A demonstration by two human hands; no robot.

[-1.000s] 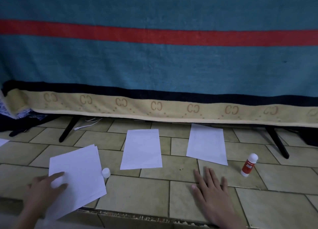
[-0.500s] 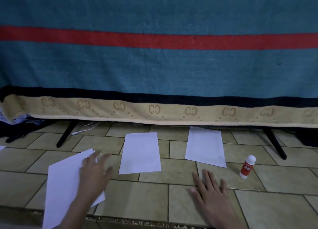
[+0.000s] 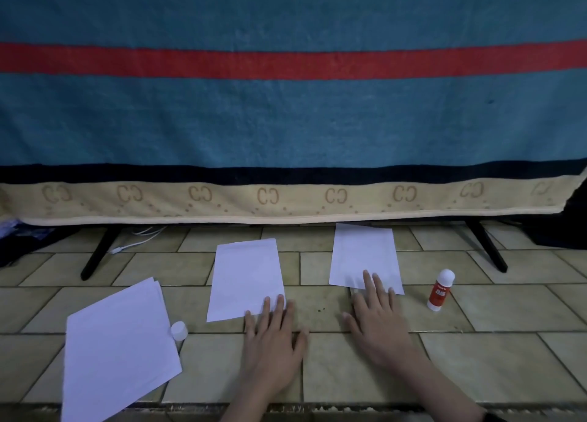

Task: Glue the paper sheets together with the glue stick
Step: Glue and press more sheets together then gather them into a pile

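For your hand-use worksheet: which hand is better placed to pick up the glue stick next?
Right. The glue stick stands just right of the right hand; the left hand lies farther away, fingertips on the middle sheet.

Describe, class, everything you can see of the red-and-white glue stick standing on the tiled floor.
The red-and-white glue stick is a small plastic-looking cylinder with a red label bearing white print too small to read, a white base and a rounded white top. It stands upright, leaning slightly, on a beige floor tile, to the right of the rightmost white paper sheet. Nothing but the floor touches it; the right hand lies apart, fingers flat on that sheet.
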